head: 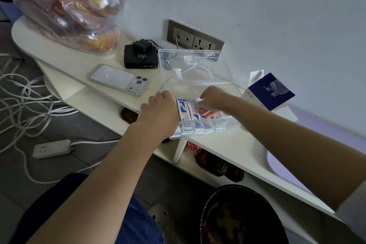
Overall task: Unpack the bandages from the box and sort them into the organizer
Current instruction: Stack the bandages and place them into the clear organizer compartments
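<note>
Bandages (187, 108) in white-and-blue wrappers stand on edge in rows inside the clear organizer (231, 120), which sits near the front edge of the surface (227, 144) with its lid (195, 69) tipped back toward the wall. The blue box (271, 93) stands opened just to the right of it, apart from both hands. The left hand (158, 109) is curled over the left end of the organizer and holds it steady. The right hand (212, 101) reaches in from above with fingers bent down among the wrappers; whether it pinches one cannot be told. The step in hand appears to be seating and squaring the rows. Keep the left hand braced so the light container does not slide toward the edge. Press the wrappers upright and flush against their neighbours, one row at a time. Keep the wrist clear of the raised lid, which could drop shut if knocked.
</note>
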The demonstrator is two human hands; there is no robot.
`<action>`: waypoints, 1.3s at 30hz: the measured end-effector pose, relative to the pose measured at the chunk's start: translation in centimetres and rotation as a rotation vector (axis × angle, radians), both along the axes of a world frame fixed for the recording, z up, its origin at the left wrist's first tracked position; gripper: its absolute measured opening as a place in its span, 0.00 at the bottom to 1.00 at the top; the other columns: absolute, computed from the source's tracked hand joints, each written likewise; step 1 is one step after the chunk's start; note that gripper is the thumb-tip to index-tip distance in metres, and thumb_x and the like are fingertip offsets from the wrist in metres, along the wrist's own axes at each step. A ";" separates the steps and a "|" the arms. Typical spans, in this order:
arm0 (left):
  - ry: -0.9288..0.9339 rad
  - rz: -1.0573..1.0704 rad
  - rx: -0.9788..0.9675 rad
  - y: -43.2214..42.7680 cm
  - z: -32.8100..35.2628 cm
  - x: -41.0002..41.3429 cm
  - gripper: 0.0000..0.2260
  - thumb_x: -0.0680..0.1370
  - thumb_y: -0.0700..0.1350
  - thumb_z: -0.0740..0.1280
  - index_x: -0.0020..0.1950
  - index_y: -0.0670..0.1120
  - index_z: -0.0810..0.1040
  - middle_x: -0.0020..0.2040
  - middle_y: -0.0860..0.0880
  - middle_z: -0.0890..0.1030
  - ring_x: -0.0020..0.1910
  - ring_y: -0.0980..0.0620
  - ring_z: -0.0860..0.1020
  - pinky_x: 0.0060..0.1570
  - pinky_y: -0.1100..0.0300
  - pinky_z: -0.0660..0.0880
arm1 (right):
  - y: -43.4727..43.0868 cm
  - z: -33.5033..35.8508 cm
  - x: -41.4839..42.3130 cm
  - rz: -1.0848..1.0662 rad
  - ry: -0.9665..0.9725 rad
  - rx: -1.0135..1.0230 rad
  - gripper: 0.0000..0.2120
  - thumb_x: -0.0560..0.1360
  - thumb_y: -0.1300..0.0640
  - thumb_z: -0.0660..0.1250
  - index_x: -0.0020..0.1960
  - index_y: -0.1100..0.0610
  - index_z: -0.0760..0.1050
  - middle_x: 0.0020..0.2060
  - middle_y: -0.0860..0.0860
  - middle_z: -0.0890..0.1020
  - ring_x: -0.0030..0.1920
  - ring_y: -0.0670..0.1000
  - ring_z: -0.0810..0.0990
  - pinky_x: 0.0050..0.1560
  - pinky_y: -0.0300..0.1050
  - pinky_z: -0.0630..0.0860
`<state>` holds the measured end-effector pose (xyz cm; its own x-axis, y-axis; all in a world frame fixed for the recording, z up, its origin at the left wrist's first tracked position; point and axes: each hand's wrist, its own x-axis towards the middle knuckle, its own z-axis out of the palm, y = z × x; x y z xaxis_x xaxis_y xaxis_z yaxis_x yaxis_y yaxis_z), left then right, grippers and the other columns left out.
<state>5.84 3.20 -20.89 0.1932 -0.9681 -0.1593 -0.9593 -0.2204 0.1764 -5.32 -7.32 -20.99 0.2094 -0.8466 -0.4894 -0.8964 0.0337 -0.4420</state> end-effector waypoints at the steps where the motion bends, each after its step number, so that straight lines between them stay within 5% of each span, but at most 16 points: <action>1: 0.001 -0.001 0.000 0.0 0.0 0.0 0.17 0.81 0.44 0.57 0.67 0.39 0.59 0.64 0.40 0.67 0.62 0.44 0.67 0.57 0.52 0.66 | 0.1 0.1 0.0 -0.001 0.002 0.007 0.15 0.76 0.68 0.61 0.63 0.67 0.68 0.52 0.63 0.81 0.48 0.57 0.83 0.44 0.45 0.80; 10: 0.013 -0.002 0.004 0.0 0.1 0.0 0.18 0.81 0.45 0.58 0.67 0.39 0.58 0.65 0.40 0.66 0.63 0.44 0.67 0.58 0.51 0.66 | 0.5 0.5 -0.1 0.024 -0.060 -0.012 0.13 0.78 0.67 0.59 0.61 0.69 0.70 0.53 0.62 0.81 0.51 0.58 0.82 0.54 0.48 0.79; 16: 0.016 -0.002 -0.002 -0.1 0.0 0.0 0.19 0.81 0.44 0.58 0.68 0.38 0.57 0.65 0.40 0.66 0.63 0.44 0.67 0.58 0.52 0.66 | 0.3 0.3 -0.7 0.072 0.075 -0.081 0.13 0.77 0.66 0.62 0.60 0.67 0.71 0.52 0.60 0.82 0.52 0.56 0.82 0.57 0.48 0.77; 20: 0.023 0.004 -0.010 -0.1 -0.1 0.1 0.18 0.81 0.44 0.57 0.68 0.39 0.58 0.64 0.40 0.67 0.63 0.44 0.67 0.58 0.51 0.66 | 0.0 -0.2 -0.9 0.091 0.150 -0.093 0.12 0.77 0.64 0.62 0.60 0.65 0.70 0.51 0.60 0.81 0.49 0.55 0.82 0.52 0.46 0.80; 24: 0.093 0.032 -0.016 -0.4 -0.3 0.3 0.16 0.82 0.44 0.56 0.67 0.40 0.59 0.63 0.41 0.69 0.61 0.44 0.69 0.56 0.51 0.66 | 0.0 -0.4 -1.0 0.130 0.248 -0.131 0.04 0.76 0.62 0.61 0.43 0.62 0.71 0.34 0.53 0.75 0.31 0.48 0.74 0.33 0.35 0.73; 28: 0.120 0.039 -0.025 -0.5 -0.4 0.4 0.16 0.82 0.43 0.55 0.68 0.42 0.58 0.62 0.41 0.71 0.60 0.43 0.70 0.56 0.50 0.66 | -0.2 0.2 -1.3 0.209 0.249 -0.173 0.10 0.76 0.63 0.64 0.56 0.64 0.74 0.49 0.58 0.82 0.42 0.53 0.80 0.45 0.43 0.78; 31: 0.130 0.047 -0.037 -0.7 -0.6 0.6 0.15 0.82 0.43 0.55 0.68 0.42 0.59 0.61 0.42 0.72 0.58 0.44 0.71 0.55 0.50 0.67 | -0.3 0.8 -1.7 0.285 0.160 -0.180 0.09 0.75 0.62 0.66 0.55 0.60 0.79 0.51 0.55 0.83 0.48 0.52 0.82 0.53 0.45 0.77; 35: 0.142 0.056 -0.043 -0.9 -0.7 0.7 0.15 0.82 0.43 0.54 0.68 0.42 0.59 0.61 0.42 0.72 0.58 0.44 0.71 0.54 0.50 0.67 | 0.0 1.0 -1.8 0.250 0.131 -0.060 0.09 0.76 0.61 0.65 0.54 0.64 0.78 0.47 0.55 0.83 0.37 0.47 0.80 0.38 0.37 0.77; 39: 0.137 0.064 -0.041 -0.9 -0.7 0.5 0.15 0.82 0.42 0.54 0.69 0.42 0.58 0.61 0.42 0.72 0.59 0.43 0.71 0.55 0.51 0.67 | 0.1 0.7 -1.6 0.281 0.156 -0.061 0.11 0.77 0.62 0.64 0.57 0.64 0.78 0.52 0.55 0.82 0.38 0.47 0.78 0.38 0.35 0.74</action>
<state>6.38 2.26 -21.60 0.2337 -0.9608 -0.1490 -0.9098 -0.2702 0.3150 -6.89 -7.18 -20.31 0.3656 -0.7950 -0.4841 -0.9239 -0.2468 -0.2925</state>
